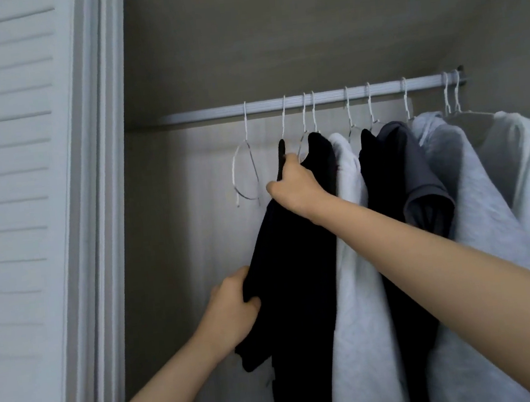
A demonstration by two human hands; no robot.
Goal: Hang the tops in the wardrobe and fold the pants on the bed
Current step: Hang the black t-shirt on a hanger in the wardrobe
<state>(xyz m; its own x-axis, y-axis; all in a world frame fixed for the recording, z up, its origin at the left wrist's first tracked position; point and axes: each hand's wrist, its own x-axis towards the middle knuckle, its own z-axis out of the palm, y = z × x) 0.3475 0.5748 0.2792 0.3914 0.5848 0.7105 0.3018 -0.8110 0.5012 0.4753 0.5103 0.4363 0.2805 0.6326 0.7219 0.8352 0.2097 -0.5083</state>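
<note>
My right grip (295,188) holds the black top (295,282) near its hanger; my left grip (232,305) pinches its sleeve.

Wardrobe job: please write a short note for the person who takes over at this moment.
Left hand grips the lower side of the black top.
Right hand holds the same top near its shoulder, just under the rail.
Done: the top's hanger is hooked on the rail; black, white, grey tops hang to its right.
An empty hanger hangs to the left.
Left: straighten this top, let go. Bed and pants are not in view, so their state is unknown.
</note>
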